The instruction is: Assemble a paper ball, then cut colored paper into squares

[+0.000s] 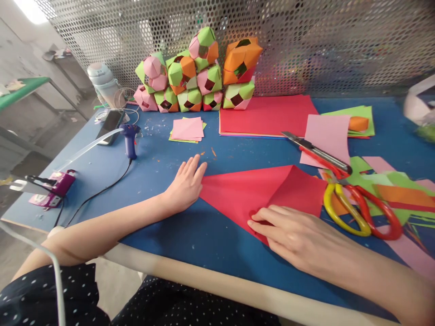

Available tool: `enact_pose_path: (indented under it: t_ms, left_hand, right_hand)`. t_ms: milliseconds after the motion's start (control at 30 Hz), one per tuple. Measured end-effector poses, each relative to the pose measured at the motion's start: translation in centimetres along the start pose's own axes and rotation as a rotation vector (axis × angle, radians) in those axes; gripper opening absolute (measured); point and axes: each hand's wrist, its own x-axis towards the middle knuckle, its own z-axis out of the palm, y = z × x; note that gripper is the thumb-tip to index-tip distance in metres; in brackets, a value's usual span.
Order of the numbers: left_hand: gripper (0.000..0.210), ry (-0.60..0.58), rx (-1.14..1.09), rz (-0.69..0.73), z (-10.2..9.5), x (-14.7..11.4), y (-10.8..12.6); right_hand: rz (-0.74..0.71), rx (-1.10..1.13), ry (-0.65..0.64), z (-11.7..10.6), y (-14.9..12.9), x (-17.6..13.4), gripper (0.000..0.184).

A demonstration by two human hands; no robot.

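A sheet of red paper (238, 185) lies on the blue table, with one part folded over toward the front edge. My right hand (292, 235) pinches that folded near edge between thumb and fingers. At the paper's pointed left corner rests my left hand (185, 188), fingers stretched out and palm low over the table. Right of the sheet are scissors (362, 210) with one yellow and one red handle. Just behind them, a utility knife (317, 154) with its blade out lies across a pink sheet (328, 129).
Stacked paper balls (183, 74) stand against the perforated metal panel (306, 50). A red paper stack (268, 113) and small pink squares (187, 128) lie before them. The glue gun (130, 140) and its cord, a phone (111, 124) and a purple power strip (56, 188) are left; paper scraps (401, 188) right.
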Motion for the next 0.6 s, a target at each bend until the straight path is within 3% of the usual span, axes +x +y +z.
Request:
enact_pose_path:
  t_ms: [233,500,600]
  left_hand:
    - [0.053,0.019,0.044,-0.088,-0.8,-1.0,-2.9]
    - [0.046,0.018,0.220,-0.001,-2.1,-1.2,-5.2]
    - [0.044,0.080,0.253,-0.025,-2.5,-1.7,-6.7]
  right_hand:
    - [0.053,0.025,-0.011,0.2,0.0,-0.3,0.030]
    - [0.040,0.022,-0.029,-0.1,-0.1,-0.1,0.031]
    - [0.049,0.027,0.008,0.0,-0.2,-0.1,0.031]
